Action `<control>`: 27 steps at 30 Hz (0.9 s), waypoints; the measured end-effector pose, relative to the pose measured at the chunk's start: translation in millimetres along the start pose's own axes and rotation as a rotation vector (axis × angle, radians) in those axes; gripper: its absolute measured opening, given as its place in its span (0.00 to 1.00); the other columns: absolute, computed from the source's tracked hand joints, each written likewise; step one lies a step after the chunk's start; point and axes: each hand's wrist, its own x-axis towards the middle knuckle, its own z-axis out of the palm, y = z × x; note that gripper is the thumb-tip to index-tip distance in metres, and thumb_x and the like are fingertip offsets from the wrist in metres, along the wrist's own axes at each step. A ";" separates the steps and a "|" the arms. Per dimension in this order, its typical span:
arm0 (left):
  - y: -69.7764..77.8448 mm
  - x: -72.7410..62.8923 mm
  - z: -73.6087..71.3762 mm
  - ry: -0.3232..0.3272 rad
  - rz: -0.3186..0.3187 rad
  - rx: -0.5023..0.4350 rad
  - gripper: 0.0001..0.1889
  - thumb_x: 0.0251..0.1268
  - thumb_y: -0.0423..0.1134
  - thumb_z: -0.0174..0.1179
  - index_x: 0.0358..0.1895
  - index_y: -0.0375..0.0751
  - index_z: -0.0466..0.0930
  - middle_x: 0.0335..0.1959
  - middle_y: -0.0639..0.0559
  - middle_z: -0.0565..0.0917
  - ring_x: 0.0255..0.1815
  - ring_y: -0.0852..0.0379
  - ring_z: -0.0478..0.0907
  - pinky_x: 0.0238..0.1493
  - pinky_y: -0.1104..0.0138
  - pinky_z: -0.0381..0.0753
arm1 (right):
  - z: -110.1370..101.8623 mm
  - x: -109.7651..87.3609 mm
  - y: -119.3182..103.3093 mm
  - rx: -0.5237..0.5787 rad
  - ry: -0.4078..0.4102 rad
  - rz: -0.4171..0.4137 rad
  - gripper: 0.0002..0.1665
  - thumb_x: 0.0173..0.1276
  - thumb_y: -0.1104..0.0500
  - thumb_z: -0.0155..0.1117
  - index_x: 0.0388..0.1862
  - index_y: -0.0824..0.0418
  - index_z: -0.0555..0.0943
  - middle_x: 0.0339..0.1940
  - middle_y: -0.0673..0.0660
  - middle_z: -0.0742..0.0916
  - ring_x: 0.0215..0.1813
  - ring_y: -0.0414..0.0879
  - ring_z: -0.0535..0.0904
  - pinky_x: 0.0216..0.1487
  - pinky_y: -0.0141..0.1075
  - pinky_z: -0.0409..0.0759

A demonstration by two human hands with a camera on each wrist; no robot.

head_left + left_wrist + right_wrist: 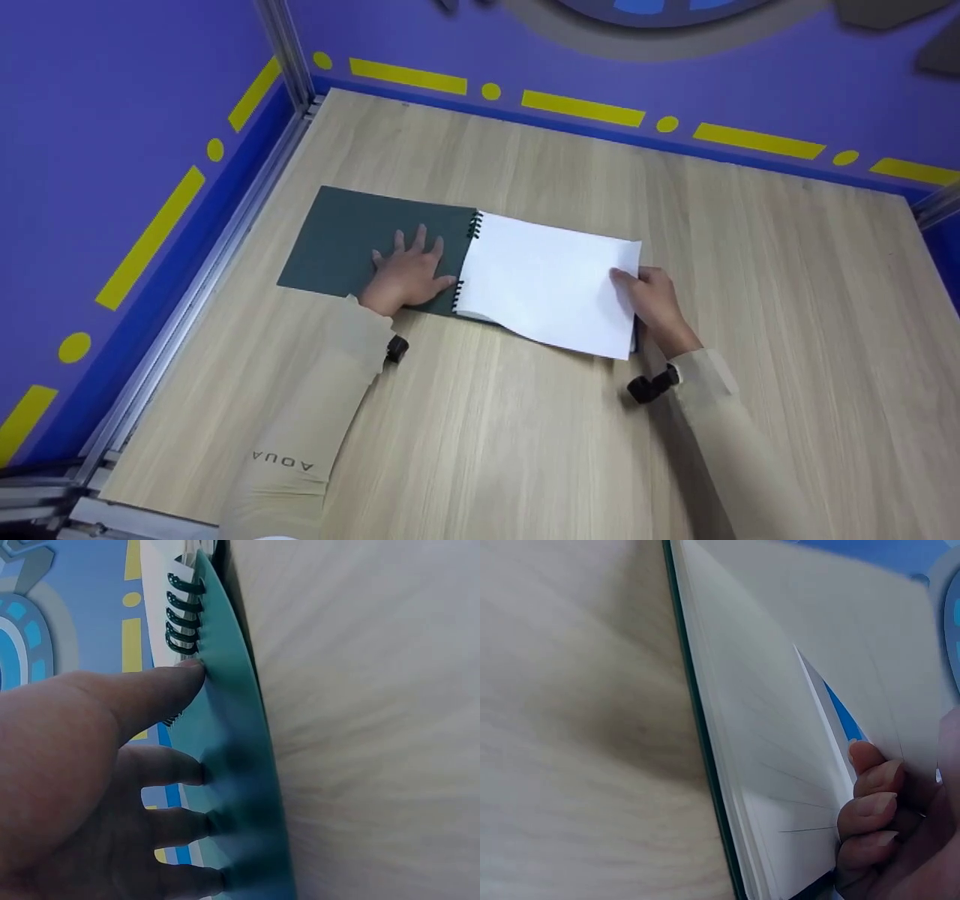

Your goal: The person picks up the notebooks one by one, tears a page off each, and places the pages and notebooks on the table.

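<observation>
A spiral-bound notebook lies open on the wooden table, its dark green cover (352, 225) folded out to the left and a white page (547, 277) on top at the right. My left hand (409, 276) rests on the cover with fingers spread, its thumb beside the black binding rings (184, 615). At the page's right edge, my right hand (656, 304) pinches the sheet between thumb and fingers. In the right wrist view the lifted sheet (870, 637) stands apart from the pages beneath (757, 765), with curled fingers behind it.
The wooden table (525, 435) extends around the notebook on all sides. Blue panels (585, 82) with yellow marks stand behind and to the left. A metal rail (202, 300) runs along the table's left edge. Each wrist wears a small black camera (652, 384).
</observation>
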 end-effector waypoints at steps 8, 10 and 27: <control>0.0 0.9 -0.1 -0.013 -0.004 -0.007 0.39 0.72 0.59 0.47 0.78 0.47 0.46 0.80 0.41 0.39 0.79 0.32 0.34 0.67 0.29 0.44 | -1.2 -3.4 3.5 0.003 0.004 -0.038 0.28 0.73 0.51 0.52 0.56 0.75 0.78 0.52 0.68 0.83 0.42 0.45 0.76 0.39 0.27 0.74; -0.4 0.9 -0.2 -0.011 -0.004 -0.008 0.38 0.72 0.59 0.48 0.78 0.47 0.47 0.80 0.41 0.40 0.79 0.32 0.35 0.67 0.29 0.45 | -1.2 -3.7 3.4 0.008 0.000 -0.038 0.28 0.73 0.51 0.53 0.56 0.75 0.78 0.53 0.69 0.83 0.43 0.46 0.76 0.40 0.27 0.74; -0.5 -0.1 -0.7 -0.011 -0.002 -0.003 0.39 0.72 0.59 0.47 0.78 0.47 0.46 0.80 0.40 0.40 0.78 0.31 0.35 0.67 0.28 0.45 | -2.6 -6.3 1.1 0.016 -0.044 0.006 0.32 0.74 0.50 0.51 0.64 0.75 0.72 0.62 0.68 0.78 0.55 0.52 0.72 0.61 0.40 0.70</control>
